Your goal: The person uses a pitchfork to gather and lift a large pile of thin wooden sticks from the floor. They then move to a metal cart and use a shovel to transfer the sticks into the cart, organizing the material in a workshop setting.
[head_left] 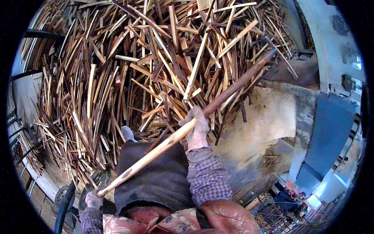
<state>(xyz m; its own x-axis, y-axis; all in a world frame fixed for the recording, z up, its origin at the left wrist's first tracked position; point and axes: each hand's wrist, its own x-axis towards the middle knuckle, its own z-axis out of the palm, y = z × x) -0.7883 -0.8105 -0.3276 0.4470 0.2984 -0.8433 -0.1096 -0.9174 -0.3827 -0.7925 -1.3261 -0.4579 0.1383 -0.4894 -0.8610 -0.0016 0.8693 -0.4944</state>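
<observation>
A long wooden pole (152, 155) slants across my body from lower left to upper right. Its near part is pale wood, and beyond my right hand it turns dark reddish brown. Pale work gloves seem to cover both hands. My left hand (94, 199) is closed round the pole's near end, low at the left. My right hand (196, 124) is wrapped round the middle, where the colour changes. The far end (271, 54) reaches over the right side of a heap of loose wood strips (156, 74).
Wood strips cover most of the floor ahead and left. A blue-grey machine (327, 128) stands along the right, near a dusty patch of floor (265, 121). A dark bar (65, 206) and wheel (62, 197) are at lower left. Orange coiled cable (294, 190) hangs at lower right.
</observation>
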